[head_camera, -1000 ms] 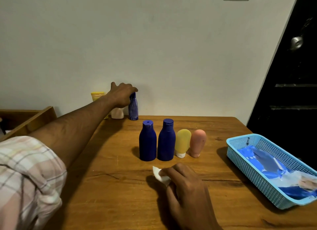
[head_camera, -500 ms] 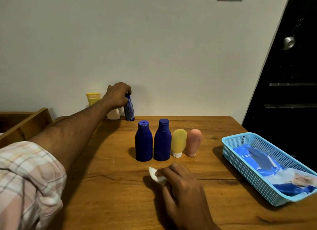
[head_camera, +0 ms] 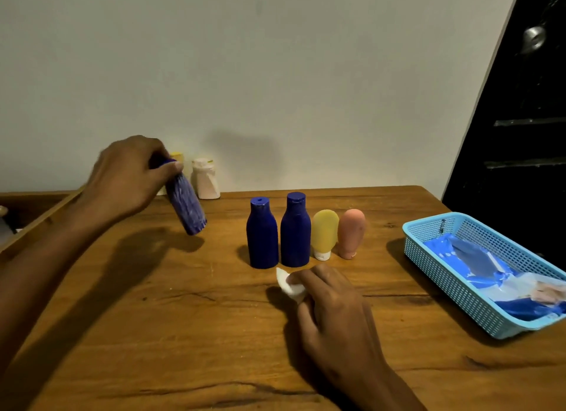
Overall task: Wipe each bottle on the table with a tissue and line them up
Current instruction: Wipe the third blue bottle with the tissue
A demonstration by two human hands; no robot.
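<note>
1. The left hand [head_camera: 128, 177] gripped a blue-and-white patterned bottle [head_camera: 186, 208] by its top, fingers [head_camera: 176, 165] curled round the cap end.
2. That bottle was tilted, its base pointing down and to the right, held clear above the wooden worktop [head_camera: 183, 334] at the left.
3. The right hand [head_camera: 333, 306] rested on the worktop near the front, its fingers clenched on a small white tissue [head_camera: 289, 283] that poked out to the left.
4. Just behind the tissue, four bottles stood upright in a row: a dark blue bottle [head_camera: 262, 234], a second dark blue bottle [head_camera: 295, 231], a yellow tube [head_camera: 324, 234] standing on its white cap, and a pink tube [head_camera: 350, 233] standing on its cap.
5. The two blue ones were touching or nearly so; I could not tell which.
6. At the back by the wall stood a white bottle [head_camera: 205, 179], and a yellow-capped item [head_camera: 177, 156] showed partly behind the left hand.
7. A light blue basket [head_camera: 428, 242] sat at the right of the worktop, holding a blue plastic packet [head_camera: 477, 263].
</note>
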